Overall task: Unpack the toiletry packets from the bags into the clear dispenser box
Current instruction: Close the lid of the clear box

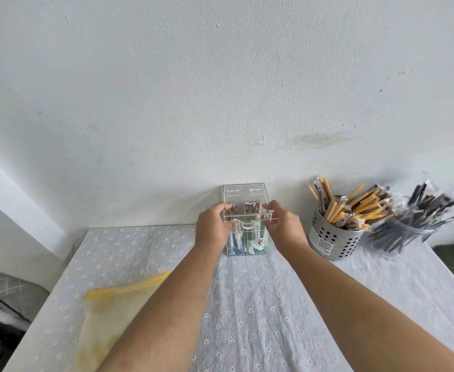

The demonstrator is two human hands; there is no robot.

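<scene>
While both hands are stretched straight ahead to the far edge of the table (247, 304), the clear dispenser box (265, 248) sits directly between them, backed against the wall (220, 103). The left hand (215, 226) pinches the near left corner of the box's lid (244, 200), and the right hand (283, 224) pinches the near right corner. They are apart, one on each side, and about equally near.

The lid's two hinges are on its far edge, away from the hands, so it looks as though it would swing about a left-to-right axis, up towards the wall or down towards the hands. Whether it is going up or down I cannot tell.

Below the fingers, blue-and-white packets (235, 245) stand in the left compartment and green-and-white packets (258, 245) in the right. Brown packets (250, 208) show through the lid further back. Their printing is too small to read.

Under the left forearm, well back from the hands, lies a yellow-zipped bag (113, 312). It looks flat and probably empty, which suggests the unpacking is nearly done.

Just past the right hand stand a perforated metal holder (333, 240) of yellow wrapped sticks and a clear jar (405, 237) of dark ones. The holder's label is blurred.
</scene>
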